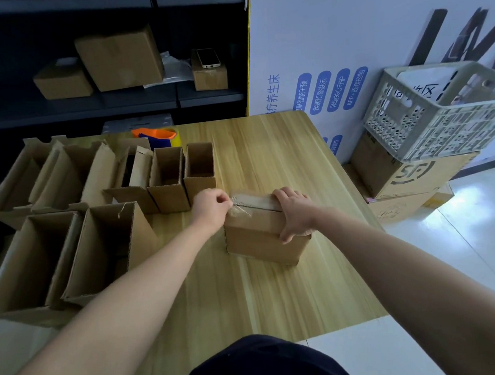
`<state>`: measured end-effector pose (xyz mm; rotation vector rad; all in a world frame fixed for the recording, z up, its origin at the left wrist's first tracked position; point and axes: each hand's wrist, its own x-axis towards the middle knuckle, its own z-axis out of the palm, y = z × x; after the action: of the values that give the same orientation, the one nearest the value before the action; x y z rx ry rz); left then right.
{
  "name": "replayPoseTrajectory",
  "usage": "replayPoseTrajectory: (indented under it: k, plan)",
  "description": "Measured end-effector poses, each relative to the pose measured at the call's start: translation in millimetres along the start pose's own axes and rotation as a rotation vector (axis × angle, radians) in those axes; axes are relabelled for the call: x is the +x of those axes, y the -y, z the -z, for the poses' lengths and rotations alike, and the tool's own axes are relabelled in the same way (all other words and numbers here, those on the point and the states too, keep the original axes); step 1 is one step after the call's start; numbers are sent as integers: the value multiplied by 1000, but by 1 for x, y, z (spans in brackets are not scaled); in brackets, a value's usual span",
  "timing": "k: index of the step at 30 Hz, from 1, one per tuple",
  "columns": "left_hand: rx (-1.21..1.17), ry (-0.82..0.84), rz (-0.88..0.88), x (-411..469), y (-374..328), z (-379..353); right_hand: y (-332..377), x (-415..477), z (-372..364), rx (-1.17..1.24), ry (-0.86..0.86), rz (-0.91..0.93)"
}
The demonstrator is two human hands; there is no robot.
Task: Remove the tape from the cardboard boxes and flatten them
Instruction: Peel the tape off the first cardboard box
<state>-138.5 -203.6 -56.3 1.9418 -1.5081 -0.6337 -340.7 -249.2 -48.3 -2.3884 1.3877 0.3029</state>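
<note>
The sealed box (255, 239) sits on the wooden table (247, 289) just in front of you, right of the opened boxes (166, 178) lined up along the left side. Your left hand (211, 207) pinches the lifted end of the clear tape (247, 200) at the box's left top edge, finger and thumb pressed together on the strip. Your right hand (293, 212) clamps the right end of the box, fingers curled over the top and thumb down the near face. To peel cleanly, draw the strip low and back along the seam toward your right hand, not straight up; a steep pull is likelier to snap thin tape or tear the cardboard's surface. Bear down with the right hand so the box does not slide or tip toward the pull. As the peel nears your right fingers, they will probably need to shift off the seam, since they seem to lie across the tape's far end.
</note>
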Motion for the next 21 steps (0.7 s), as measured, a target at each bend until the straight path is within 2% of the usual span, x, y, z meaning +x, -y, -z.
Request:
replayPoseTrajectory:
  k: [2,5,7,10,14,17,21]
  plan:
    - [-18,-79,106,4,16,7,-1,0,1,0,14,-2]
    - [-100,-225,353,13,44,27,-3,-1,1,3,52,7]
    - [-180,-266,423,16,54,36,-2,0,2,-7,72,7]
    - [-230,-237,365,12,47,32,0,2,6,-18,97,-10]
    - [-174,-191,262,2,36,15,0,3,4,-15,90,-18]
    - [-158,-61,236,-3,28,0,0,3,3,-5,79,-19]
    - [-355,98,296,-2,19,-4,0,3,2,-5,66,-22]
